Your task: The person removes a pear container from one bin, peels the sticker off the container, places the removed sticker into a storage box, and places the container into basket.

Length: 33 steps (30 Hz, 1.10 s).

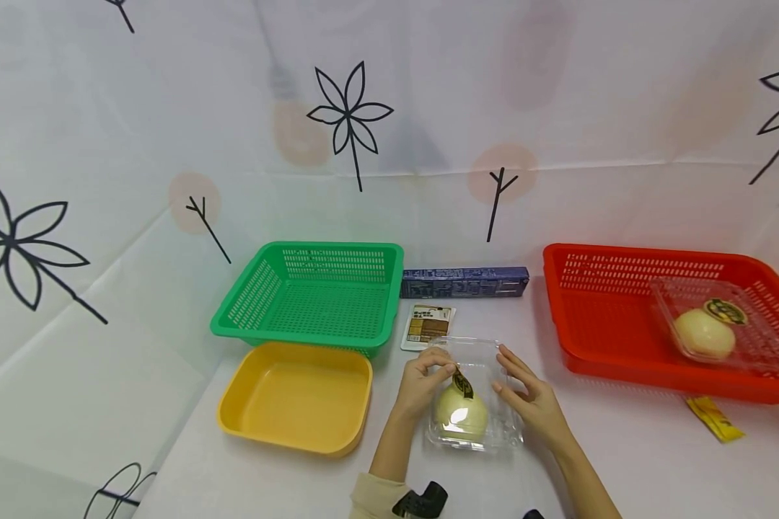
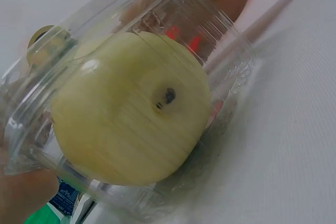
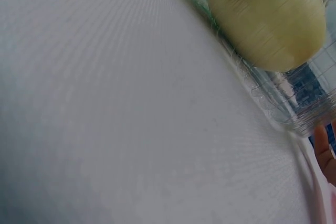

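A clear plastic clamshell container sits on the white table in front of me, with a pale yellow-green round fruit inside. At its lid is a black-and-gold sticker, seen at a slant. My left hand is at the container's left side, thumb and forefinger pinching the sticker's upper end. Along the right side, my right hand rests its extended fingers against the plastic. The left wrist view shows the fruit close up through the plastic, its dark dimple facing the camera.
A green basket and a yellow tub stand to the left. Behind are a flat packet and a long dark blue box. A red basket at right holds another packed fruit, with a small yellow packet before it.
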Each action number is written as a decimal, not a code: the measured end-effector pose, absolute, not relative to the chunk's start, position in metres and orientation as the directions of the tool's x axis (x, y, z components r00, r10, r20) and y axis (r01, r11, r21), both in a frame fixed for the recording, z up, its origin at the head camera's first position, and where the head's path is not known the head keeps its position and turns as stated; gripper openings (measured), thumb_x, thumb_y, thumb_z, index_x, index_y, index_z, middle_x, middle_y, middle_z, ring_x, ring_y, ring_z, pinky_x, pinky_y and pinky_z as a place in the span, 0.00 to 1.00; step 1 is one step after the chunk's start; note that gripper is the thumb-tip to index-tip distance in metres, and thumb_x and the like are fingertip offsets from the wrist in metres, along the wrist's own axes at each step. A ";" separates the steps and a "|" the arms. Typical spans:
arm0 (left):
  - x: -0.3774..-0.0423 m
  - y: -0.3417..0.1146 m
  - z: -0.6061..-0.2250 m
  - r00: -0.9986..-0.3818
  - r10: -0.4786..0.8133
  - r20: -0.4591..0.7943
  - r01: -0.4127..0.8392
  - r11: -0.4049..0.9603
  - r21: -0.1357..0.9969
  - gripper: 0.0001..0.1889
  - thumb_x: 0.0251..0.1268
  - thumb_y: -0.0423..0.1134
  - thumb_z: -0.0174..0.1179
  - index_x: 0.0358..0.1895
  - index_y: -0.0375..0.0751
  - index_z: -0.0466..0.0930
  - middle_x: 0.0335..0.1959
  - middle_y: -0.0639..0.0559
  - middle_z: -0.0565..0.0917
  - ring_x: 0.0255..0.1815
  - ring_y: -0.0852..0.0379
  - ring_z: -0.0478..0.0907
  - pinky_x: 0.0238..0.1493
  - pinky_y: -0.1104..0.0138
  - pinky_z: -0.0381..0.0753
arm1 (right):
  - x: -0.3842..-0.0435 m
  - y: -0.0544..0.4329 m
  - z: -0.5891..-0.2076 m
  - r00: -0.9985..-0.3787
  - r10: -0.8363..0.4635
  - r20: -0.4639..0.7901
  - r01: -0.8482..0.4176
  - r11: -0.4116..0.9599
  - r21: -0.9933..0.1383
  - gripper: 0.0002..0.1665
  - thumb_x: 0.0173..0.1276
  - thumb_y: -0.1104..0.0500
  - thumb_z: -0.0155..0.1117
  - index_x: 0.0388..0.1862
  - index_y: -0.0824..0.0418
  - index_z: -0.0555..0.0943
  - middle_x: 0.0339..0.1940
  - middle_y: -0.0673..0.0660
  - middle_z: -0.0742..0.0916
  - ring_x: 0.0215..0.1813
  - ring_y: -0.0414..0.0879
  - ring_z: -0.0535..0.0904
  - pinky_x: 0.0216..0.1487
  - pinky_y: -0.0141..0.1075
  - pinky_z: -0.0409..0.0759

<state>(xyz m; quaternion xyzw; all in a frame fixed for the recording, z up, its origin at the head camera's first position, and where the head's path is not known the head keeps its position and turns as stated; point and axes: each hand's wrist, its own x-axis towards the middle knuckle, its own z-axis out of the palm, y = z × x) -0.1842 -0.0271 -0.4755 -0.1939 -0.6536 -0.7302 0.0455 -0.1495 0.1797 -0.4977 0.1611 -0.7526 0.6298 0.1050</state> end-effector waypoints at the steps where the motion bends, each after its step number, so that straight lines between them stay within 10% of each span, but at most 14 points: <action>1: -0.184 -0.028 -0.476 -0.918 0.191 0.348 0.321 -0.157 0.934 0.07 0.56 0.21 0.59 0.30 0.13 0.75 0.33 0.29 0.76 0.45 0.60 0.72 0.58 0.66 0.68 | -0.150 0.180 -0.498 -0.926 -0.111 0.360 -0.374 0.154 -0.915 0.29 0.62 0.71 0.61 0.63 0.75 0.68 0.71 0.61 0.67 0.60 0.40 0.70 0.51 0.23 0.73; 16: -0.183 -0.029 -0.475 -0.946 0.201 0.253 0.202 -0.244 0.948 0.10 0.58 0.21 0.57 0.33 0.09 0.72 0.30 0.62 0.76 0.45 0.61 0.70 0.58 0.66 0.66 | -0.150 0.180 -0.498 -0.932 -0.116 0.344 -0.359 0.151 -0.921 0.29 0.63 0.71 0.60 0.63 0.75 0.68 0.71 0.61 0.67 0.61 0.40 0.70 0.52 0.23 0.72; 33: -0.184 -0.029 -0.478 -0.945 0.210 0.253 0.181 -0.309 0.933 0.13 0.57 0.23 0.58 0.35 0.07 0.70 0.30 0.63 0.77 0.46 0.60 0.70 0.59 0.62 0.63 | -0.149 0.180 -0.498 -0.938 -0.111 0.328 -0.343 0.162 -0.925 0.29 0.64 0.70 0.60 0.64 0.74 0.67 0.71 0.60 0.66 0.60 0.31 0.68 0.52 0.23 0.72</action>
